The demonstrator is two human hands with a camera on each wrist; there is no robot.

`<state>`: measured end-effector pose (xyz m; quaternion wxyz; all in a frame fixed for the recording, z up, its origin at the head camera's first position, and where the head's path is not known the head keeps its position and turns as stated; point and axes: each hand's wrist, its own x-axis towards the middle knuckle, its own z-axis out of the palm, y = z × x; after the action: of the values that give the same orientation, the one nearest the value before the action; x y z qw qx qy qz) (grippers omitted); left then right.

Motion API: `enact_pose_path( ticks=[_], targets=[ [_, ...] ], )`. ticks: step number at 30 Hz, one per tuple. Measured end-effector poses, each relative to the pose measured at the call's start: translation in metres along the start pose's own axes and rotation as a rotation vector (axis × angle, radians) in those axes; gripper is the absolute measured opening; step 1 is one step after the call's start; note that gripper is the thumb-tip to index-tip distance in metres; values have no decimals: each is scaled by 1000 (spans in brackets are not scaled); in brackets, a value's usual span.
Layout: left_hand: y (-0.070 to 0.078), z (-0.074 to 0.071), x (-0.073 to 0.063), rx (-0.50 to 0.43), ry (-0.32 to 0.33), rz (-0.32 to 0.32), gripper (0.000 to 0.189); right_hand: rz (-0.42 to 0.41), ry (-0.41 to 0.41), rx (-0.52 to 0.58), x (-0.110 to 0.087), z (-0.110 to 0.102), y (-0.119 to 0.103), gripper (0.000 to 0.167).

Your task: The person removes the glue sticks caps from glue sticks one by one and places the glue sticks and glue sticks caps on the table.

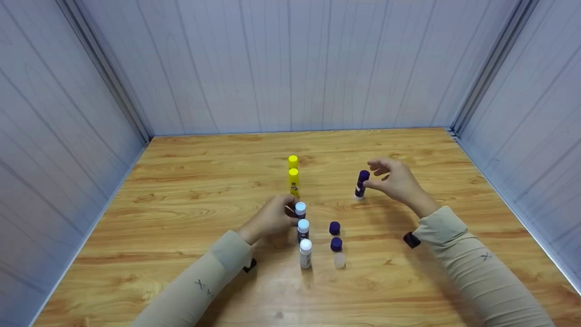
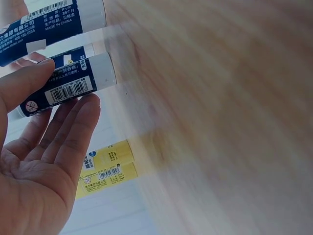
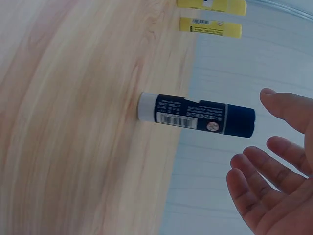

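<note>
My left hand (image 1: 274,215) pinches a navy-labelled glue stick (image 2: 68,88) with a white top, its thumb across the label and its fingers on the other side. That stick stands upright at the far end of a row, behind another navy-labelled glue stick (image 1: 303,230) and a white glue stick (image 1: 306,254). My right hand (image 3: 279,181), fingers spread and loosely bent, is beside an upright glue stick (image 3: 190,115) with a dark purple cap. A gap shows between that hand and the stick in the right wrist view.
Two yellow glue sticks (image 1: 294,181) stand upright beyond the left hand. Right of the row, two dark purple caps (image 1: 336,244) and one translucent cap (image 1: 339,260) sit on the wooden table (image 1: 181,181). Pale panels (image 1: 272,68) enclose the back and sides.
</note>
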<state>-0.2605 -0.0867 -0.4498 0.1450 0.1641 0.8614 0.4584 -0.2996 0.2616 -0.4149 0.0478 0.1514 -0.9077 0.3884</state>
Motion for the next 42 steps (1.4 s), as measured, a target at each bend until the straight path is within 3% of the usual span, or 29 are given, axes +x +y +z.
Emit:
enact_pose_path(
  ticks=[18,28,33,42],
  targets=[
    [0,-1,-1,-18,-15,18,31,76,-90,40,15,20,19,56],
    [1,-13,-4,-23,-39,42,35,106,-98,23,16,21,16,38],
    [3,-27,-7,43,-43,39,41,102,-59,10,17,19,13,34],
    [15,-53,-7,107,21,32,41,16,147,90,16,14,-3,29]
  ],
)
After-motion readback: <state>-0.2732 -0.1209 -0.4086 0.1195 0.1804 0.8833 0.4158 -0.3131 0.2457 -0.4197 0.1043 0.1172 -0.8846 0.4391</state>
